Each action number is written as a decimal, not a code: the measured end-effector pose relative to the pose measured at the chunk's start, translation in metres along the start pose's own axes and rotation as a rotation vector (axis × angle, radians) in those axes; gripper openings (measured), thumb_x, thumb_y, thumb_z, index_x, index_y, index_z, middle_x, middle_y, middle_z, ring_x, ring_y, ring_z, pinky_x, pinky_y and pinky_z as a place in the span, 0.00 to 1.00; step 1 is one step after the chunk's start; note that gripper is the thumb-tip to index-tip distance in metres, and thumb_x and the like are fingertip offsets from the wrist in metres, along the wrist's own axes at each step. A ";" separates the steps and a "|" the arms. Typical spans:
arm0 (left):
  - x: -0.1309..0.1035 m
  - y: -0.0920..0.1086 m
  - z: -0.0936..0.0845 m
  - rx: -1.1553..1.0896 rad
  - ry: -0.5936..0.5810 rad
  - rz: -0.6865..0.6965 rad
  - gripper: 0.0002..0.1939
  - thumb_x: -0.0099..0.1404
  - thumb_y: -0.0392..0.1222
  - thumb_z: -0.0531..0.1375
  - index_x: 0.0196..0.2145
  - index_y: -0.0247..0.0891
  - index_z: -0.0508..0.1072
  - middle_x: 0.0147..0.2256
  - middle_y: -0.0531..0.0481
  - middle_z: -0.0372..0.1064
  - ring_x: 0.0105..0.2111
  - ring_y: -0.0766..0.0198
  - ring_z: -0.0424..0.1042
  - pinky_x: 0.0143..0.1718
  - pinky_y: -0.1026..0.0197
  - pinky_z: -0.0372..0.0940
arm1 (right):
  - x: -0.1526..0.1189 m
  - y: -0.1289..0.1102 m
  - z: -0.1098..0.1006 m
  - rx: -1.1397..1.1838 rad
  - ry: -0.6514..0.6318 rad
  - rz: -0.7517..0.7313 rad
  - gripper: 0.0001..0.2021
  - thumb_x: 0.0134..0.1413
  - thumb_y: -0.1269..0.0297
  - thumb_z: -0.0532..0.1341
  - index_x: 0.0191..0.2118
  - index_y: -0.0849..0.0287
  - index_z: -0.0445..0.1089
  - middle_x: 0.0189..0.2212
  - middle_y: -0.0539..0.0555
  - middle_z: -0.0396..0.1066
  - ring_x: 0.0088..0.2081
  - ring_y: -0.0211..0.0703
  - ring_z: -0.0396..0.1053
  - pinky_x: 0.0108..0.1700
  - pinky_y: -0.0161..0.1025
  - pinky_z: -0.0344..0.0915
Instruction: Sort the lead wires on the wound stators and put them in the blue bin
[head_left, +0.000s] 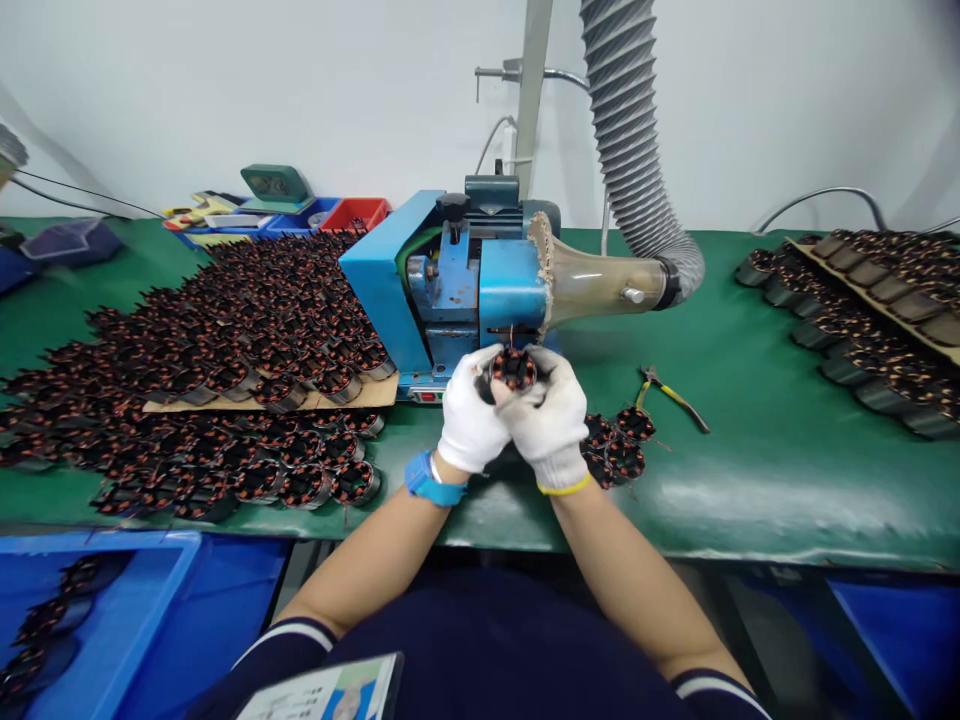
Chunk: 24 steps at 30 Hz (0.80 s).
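Note:
Between my two white-gloved hands is a motor stator (pixel 514 370), a dark ring with copper windings and a thin wire sticking up from it. My left hand (pixel 472 412) wraps its left side, and my right hand (pixel 551 410) grips its right side, with bare-looking fingertips in front. Both hands are closed around it, just before the blue machine (pixel 512 285), whose opening lies right above the stator. A clear funnel-shaped hood (pixel 592 290) joins the machine's right side. Right of my right hand lie several more stators (pixel 626 460) on the green mat.
Yellow-handled cutters (pixel 675 398) lie on the green table mat (pixel 750 480). Many stators (pixel 255 330) stand in stacked layers at left, and others (pixel 885 350) at right. A grey hose (pixel 626 120) hangs behind. Blue bins (pixel 142 610) sit below the table edge.

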<state>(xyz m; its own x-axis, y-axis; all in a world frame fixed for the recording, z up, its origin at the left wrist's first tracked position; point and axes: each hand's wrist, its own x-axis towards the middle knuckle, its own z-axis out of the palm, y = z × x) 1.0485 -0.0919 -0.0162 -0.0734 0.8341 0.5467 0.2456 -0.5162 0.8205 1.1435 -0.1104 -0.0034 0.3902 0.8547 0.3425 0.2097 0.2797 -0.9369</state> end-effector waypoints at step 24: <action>-0.019 0.018 -0.037 -0.878 -0.465 -0.625 0.37 0.47 0.34 0.67 0.56 0.43 0.65 0.59 0.47 0.63 0.62 0.49 0.58 0.64 0.48 0.54 | -0.014 -0.013 -0.050 -0.471 -0.339 -0.694 0.17 0.59 0.65 0.56 0.53 0.62 0.67 0.47 0.63 0.72 0.48 0.52 0.70 0.49 0.49 0.69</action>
<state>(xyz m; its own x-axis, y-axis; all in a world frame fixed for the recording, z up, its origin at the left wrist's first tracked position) 1.0182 -0.1245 -0.0054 0.4594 0.8871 0.0437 -0.4727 0.2025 0.8576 1.1804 -0.1483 0.0070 -0.2299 0.6646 0.7110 0.6736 0.6360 -0.3766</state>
